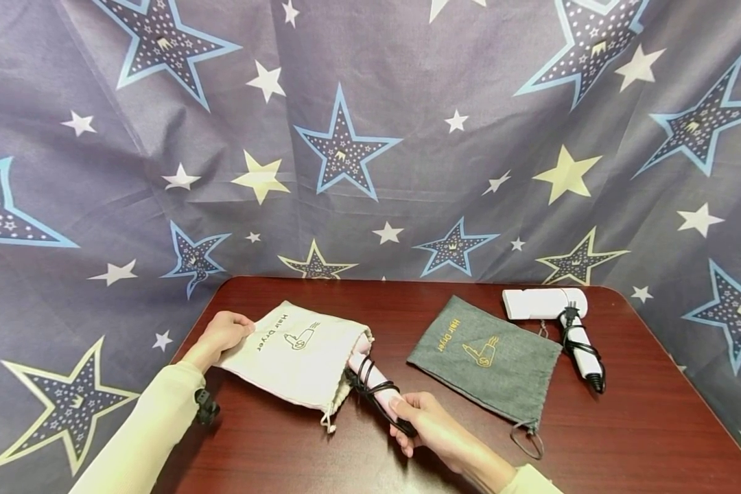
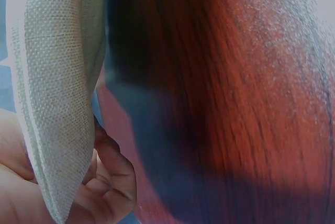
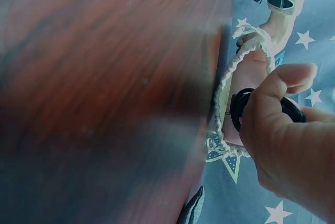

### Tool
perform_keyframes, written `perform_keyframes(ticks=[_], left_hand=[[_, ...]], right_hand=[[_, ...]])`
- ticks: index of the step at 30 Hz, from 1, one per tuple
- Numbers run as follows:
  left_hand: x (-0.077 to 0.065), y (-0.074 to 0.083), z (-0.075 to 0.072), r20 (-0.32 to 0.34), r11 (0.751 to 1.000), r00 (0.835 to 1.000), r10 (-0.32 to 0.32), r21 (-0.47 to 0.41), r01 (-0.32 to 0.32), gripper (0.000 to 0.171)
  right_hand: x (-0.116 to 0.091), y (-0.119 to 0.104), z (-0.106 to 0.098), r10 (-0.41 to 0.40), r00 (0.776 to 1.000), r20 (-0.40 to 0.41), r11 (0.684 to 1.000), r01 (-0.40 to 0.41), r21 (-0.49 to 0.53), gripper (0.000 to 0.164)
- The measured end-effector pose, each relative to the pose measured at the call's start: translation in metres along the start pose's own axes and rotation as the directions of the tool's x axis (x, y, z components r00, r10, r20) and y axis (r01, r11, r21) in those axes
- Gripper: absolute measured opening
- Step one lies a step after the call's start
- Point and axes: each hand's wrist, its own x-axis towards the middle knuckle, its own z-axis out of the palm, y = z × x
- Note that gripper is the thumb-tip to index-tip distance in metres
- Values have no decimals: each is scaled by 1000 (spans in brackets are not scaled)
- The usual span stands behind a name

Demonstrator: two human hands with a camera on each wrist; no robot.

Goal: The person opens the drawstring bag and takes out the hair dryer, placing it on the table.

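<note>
A cream drawstring bag (image 1: 284, 367) printed "Hair Dryer" lies at the left of the table, its gathered mouth facing right. My left hand (image 1: 225, 334) pinches the bag's closed end; in the left wrist view the fingers (image 2: 118, 174) curl behind the cloth. A pale pink hair dryer (image 1: 370, 376) has its head inside the bag mouth, hidden by the cloth, while the handle sticks out. Black cord (image 1: 366, 390) is wound round that handle. My right hand (image 1: 429, 429) grips the handle's end, thumb on top. The right wrist view shows the pink dryer head (image 3: 248, 80) within the bag's opening.
A grey drawstring bag (image 1: 488, 357) with the same print lies flat right of centre. Beside it at the back right is a white hair dryer (image 1: 543, 304), its black cord wrapped round the handle. A star-patterned cloth (image 1: 370, 158) hangs behind the reddish-brown table (image 1: 272, 446).
</note>
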Motion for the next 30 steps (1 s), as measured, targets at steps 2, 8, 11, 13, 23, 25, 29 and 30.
perform_keyframes(ticks=[2,8,11,13,23,25,29,30], left_hand=[[0,0,0,2,1000,1000,-5,-5,5,20],[-1,0,-2,-6,1000,1000,-7,-2,7,21],[-1,0,-3,-8,1000,1000,-11,0,11,21],[-1,0,-2,-9,1000,1000,-16,2,16,21],[0,-3,-2,-15,1000,1000,-14,-13,14,20],[-1,-3,-3,-17,1000,1000,-12,-17,12,20],[-1,-2,-3,-16,1000,1000,-17,-18,17,20],[-1,-2,-3,-15,1000,1000,-22,-16,22,20]], right_hand=[[0,1,0,1,1000,-1,1000,-1,2,24],[-1,2,0,1,1000,-3,1000,-1,3,24],[-1,2,0,0,1000,-5,1000,0,1,24],[-2,1,1,0,1000,-6,1000,0,2,24],[-3,1,0,-5,1000,-11,1000,5,7,25],[-4,0,0,-6,1000,-11,1000,6,7,25],[-4,0,0,-6,1000,-10,1000,6,8,25],[-5,0,0,-6,1000,-10,1000,6,9,25]])
